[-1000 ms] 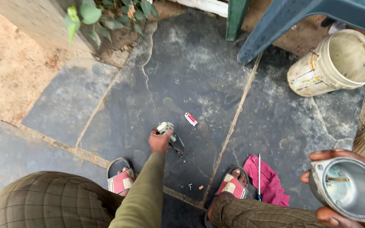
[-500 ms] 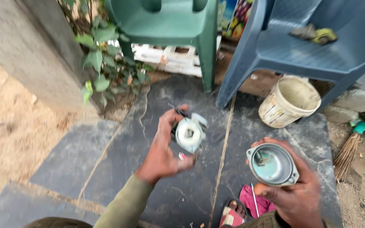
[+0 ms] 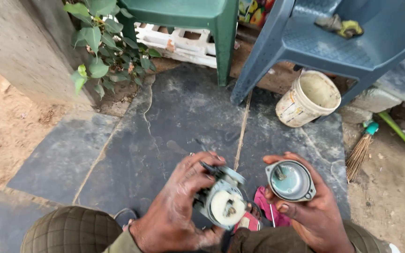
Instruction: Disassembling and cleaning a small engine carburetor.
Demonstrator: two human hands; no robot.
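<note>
- Your left hand (image 3: pixel 176 206) is clamped around a grey carburettor body (image 3: pixel 223 204), low over the dark stone slab (image 3: pixel 183 112).
- Your right hand (image 3: pixel 308 208) cups a round metal bowl (image 3: pixel 290 180), just beside it.

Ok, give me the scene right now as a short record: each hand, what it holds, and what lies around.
left hand: grips a small metal engine part, round white face up
right hand: holds a round metal bowl, open side up
between hands: pink cloth
ground: dark stone slabs, sand to the left
behind: pale bucket on its side, green chair, grey-blue chair
right edge: broom
</note>
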